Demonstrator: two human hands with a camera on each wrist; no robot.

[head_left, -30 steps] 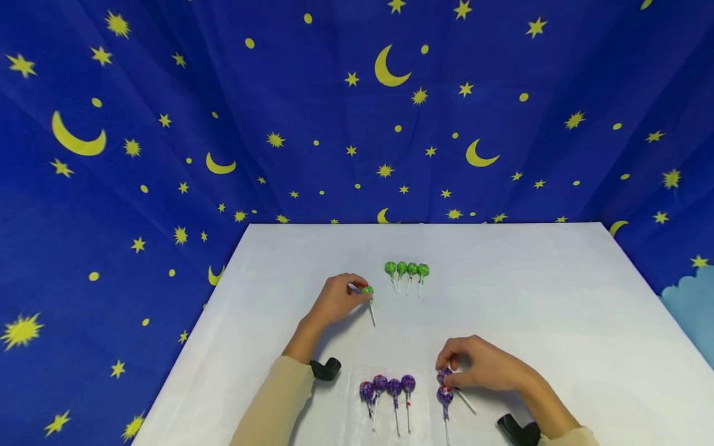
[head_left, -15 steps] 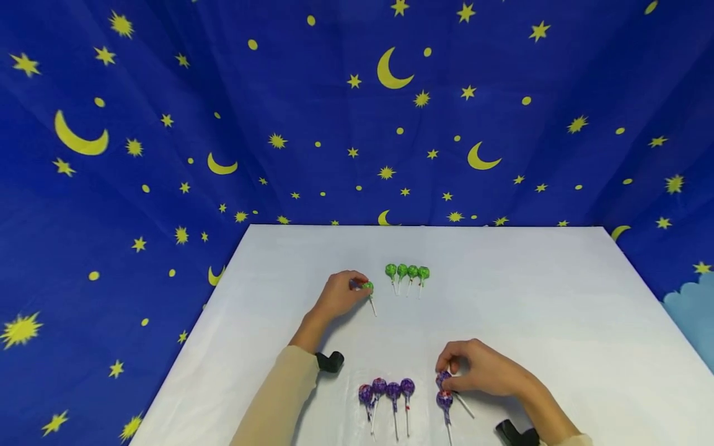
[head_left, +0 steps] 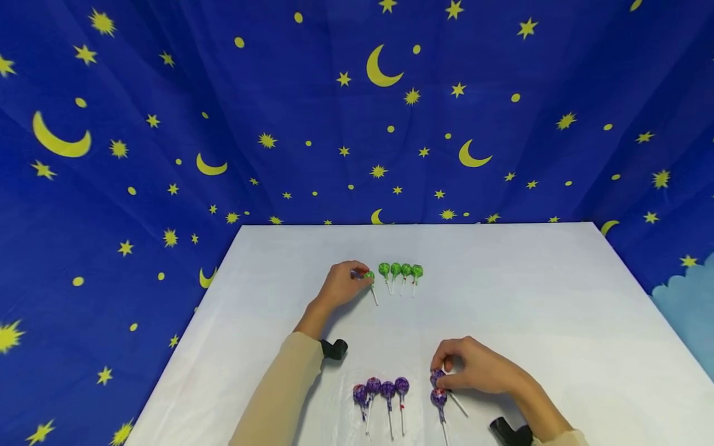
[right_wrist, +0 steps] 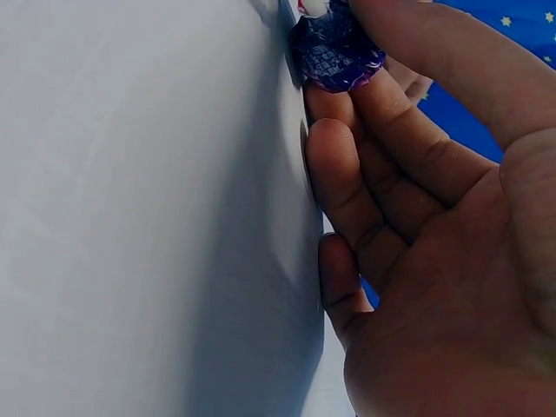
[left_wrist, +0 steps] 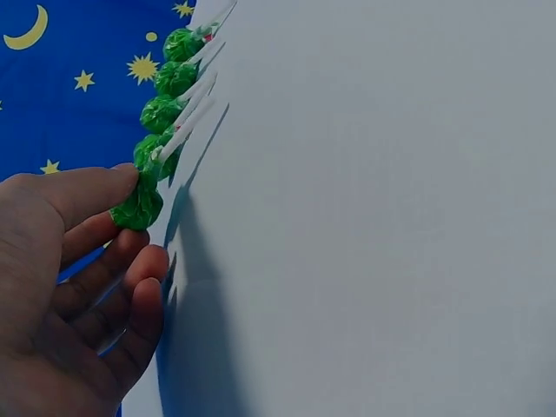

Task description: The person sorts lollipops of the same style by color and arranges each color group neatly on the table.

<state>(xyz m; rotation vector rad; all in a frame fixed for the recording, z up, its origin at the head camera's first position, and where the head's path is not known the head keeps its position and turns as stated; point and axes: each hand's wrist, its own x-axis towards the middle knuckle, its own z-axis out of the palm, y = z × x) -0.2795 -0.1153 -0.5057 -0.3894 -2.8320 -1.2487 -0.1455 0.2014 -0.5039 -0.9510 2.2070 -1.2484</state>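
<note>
My left hand (head_left: 341, 285) pinches a green-wrapped lollipop (head_left: 370, 277) by its head, the white stick pointing toward me. Just right of it lies a row of several green lollipops (head_left: 395, 270); in the left wrist view the held lollipop's head (left_wrist: 139, 207) is at the near end of that row. Nearer to me, my right hand (head_left: 482, 367) holds a purple-wrapped lollipop (head_left: 436, 376) between thumb and fingers, low at the table. Its stick slants out under the hand. A second purple lollipop (head_left: 439, 397) lies right in front of it.
Several purple lollipops (head_left: 387, 390) lie side by side at the front middle of the white table (head_left: 502, 279). A blue curtain (head_left: 312, 111) with yellow moons and stars hangs behind and at the sides. Dark wrist devices (head_left: 334, 349) sit on both wrists.
My left hand has carried the green lollipop away from me and right, closer to the green row. The right hand stays about where it was with the purple lollipop. The view shifts slightly.
</note>
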